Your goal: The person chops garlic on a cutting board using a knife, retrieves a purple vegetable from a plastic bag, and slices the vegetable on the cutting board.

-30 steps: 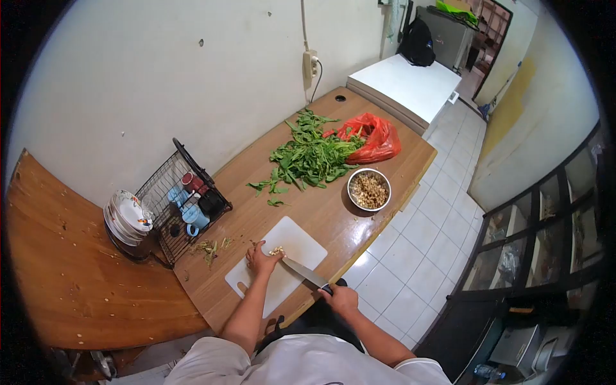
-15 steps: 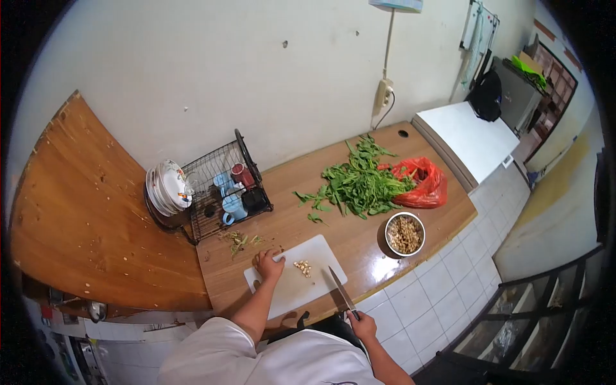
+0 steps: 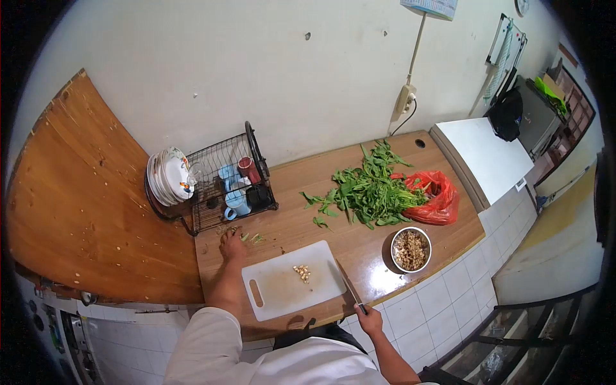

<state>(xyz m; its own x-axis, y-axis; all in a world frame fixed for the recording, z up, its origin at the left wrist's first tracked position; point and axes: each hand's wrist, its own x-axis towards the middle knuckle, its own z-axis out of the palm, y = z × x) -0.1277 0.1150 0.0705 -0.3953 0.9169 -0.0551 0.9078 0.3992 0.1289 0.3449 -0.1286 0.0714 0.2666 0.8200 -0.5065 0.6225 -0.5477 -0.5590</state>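
Note:
My right hand (image 3: 370, 320) is closed around the dark handle of a knife (image 3: 350, 286), whose blade points up and away beside the right edge of the cutting board (image 3: 282, 269). On the white board lies a small heap of pale pieces that look like garlic cloves (image 3: 301, 274). Off the board's far left corner, my left hand (image 3: 231, 246) reaches down to a scatter of green and brownish scraps (image 3: 252, 237). Its fingers look apart, touching or just over the scraps, with nothing visible in them.
A wire dish rack (image 3: 221, 167) with cups stands at the back left, beside stacked plates (image 3: 170, 176). Leafy greens (image 3: 369, 189) spread out from a red plastic bag (image 3: 439, 199). Near the right front edge sits a bowl (image 3: 411, 249) of brown chopped pieces. Wooden board (image 3: 96, 212) borders the left.
My left hand has moved from the cutting board leftward to the scraps. The right hand still grips the knife, now slightly farther right. The camera view has shifted a little.

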